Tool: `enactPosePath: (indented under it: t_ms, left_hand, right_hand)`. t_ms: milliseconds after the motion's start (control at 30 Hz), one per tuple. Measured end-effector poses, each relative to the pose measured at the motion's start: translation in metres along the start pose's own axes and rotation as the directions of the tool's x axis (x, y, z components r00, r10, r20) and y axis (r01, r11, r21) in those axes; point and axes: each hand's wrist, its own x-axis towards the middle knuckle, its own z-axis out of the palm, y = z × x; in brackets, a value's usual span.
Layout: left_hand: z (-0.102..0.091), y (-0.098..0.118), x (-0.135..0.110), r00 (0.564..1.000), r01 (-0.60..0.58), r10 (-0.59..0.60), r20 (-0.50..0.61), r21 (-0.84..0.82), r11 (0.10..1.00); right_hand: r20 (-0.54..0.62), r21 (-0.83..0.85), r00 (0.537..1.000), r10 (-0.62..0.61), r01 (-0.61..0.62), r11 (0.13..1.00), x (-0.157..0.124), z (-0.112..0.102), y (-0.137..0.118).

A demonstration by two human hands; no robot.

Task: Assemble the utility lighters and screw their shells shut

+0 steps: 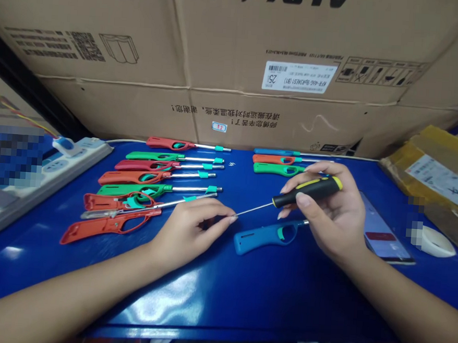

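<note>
My right hand (330,210) is closed around a screwdriver (308,191) with a black and yellow handle, its thin shaft pointing left. My left hand (194,226) pinches its fingertips together at the shaft's tip; what they hold, if anything, is too small to see. A blue stick lighter (261,237) lies on the blue table (220,291) just below the screwdriver, its far end hidden under my right hand.
Several red, orange and green lighters (141,191) lie in a row at the left, one opened into halves (107,224). Three more lighters (279,161) lie behind my right hand. A phone (385,232), a power strip (57,159), cardboard boxes (236,62) and a white object (438,242) surround the table.
</note>
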Motion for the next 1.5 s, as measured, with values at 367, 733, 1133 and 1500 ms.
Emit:
enactPosePath:
  t_ms: [367,733,1133,1500]
  left_hand:
    - [0.000,0.003,-0.003,0.999,-0.049,0.049,0.013,0.002,0.999]
    - [0.006,0.001,-0.002,0.981,-0.037,0.045,0.187,-0.043,0.998]
    - [0.011,0.003,-0.005,0.954,0.064,-0.041,0.297,-0.066,0.996]
    - [0.011,0.003,-0.007,0.942,0.022,-0.024,0.333,0.012,1.000]
  right_hand:
    - [0.044,0.073,0.999,0.029,-0.033,0.997,-0.005,0.001,-0.001]
    - [0.104,-0.002,0.995,0.008,-0.008,1.000,-0.006,0.006,-0.006]
    - [0.099,-0.100,0.995,-0.031,0.041,0.994,-0.012,0.011,-0.015]
    - [0.135,-0.115,0.991,0.002,0.014,0.993,-0.014,0.010,-0.013]
